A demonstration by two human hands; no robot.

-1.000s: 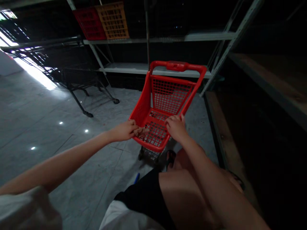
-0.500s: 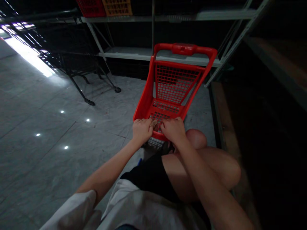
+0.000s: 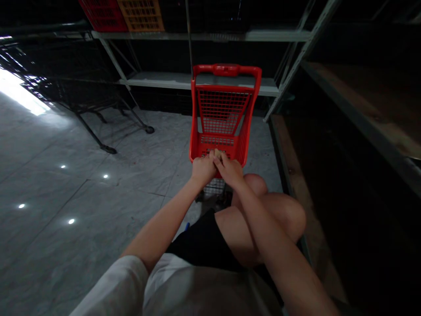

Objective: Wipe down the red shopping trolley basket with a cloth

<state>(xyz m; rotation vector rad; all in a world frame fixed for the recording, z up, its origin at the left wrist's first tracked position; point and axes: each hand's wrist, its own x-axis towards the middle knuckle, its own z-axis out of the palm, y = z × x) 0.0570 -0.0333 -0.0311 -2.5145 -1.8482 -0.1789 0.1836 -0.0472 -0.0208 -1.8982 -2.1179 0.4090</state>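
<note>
A red plastic shopping cart point(image 3: 226, 140) faces me, its handle at the far side and its low front rim nearest me. Over this rim my left hand point(image 3: 204, 170) is closed, a small tan piece point(image 3: 217, 153) showing at its fingers; its kind is too small to make out. My right hand point(image 3: 231, 171) lies against the left, its fingers curled by the tan piece and its thumb reaching toward the left hand. Whether the right hand grips the piece is hidden. Both wrists are above the front rim of the cart.
A metal shelf rack point(image 3: 158, 82) stands behind the cart, with a red crate point(image 3: 103, 15) and a yellow crate point(image 3: 141, 15) on it. A dark wheeled metal cart point(image 3: 95, 127) is at left. Wooden shelving point(image 3: 358, 96) runs along the right, close to my bent knees.
My hands have come together, the right now touching the left. The tan piece sits between them, farther from me. The camera view has turned, so the red cart appears straighter.
</note>
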